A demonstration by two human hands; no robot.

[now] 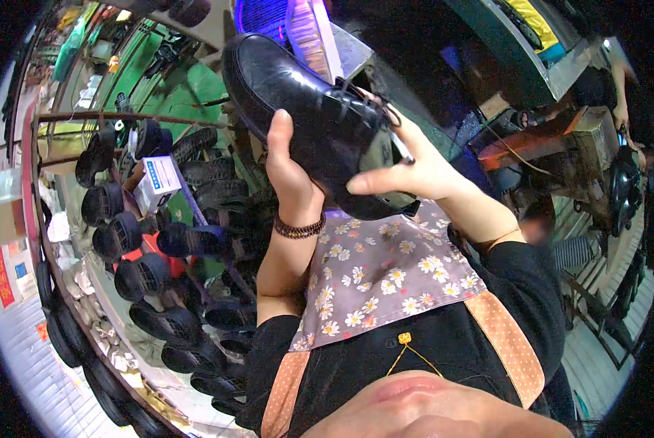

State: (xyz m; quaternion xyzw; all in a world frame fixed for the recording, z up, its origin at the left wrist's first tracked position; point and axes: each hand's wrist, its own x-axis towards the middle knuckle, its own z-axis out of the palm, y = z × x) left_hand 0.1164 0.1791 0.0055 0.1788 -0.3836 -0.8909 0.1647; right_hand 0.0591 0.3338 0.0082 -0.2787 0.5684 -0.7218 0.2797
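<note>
Smooth, glossy leather-look shoe [308, 120]

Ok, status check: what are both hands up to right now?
Left hand gripping black shoe, thumb against its side. Right hand holding its open, laced end. Dark soles racked at left, clear of the shoe.

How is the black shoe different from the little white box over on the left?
The black shoe is dark and glossy; the white box is pale with some blue. The shoe is rounded and has laces, while the box has flat sides. The shoe is held by the left hand and right hand; the box sits among dark soles, untouched.
</note>
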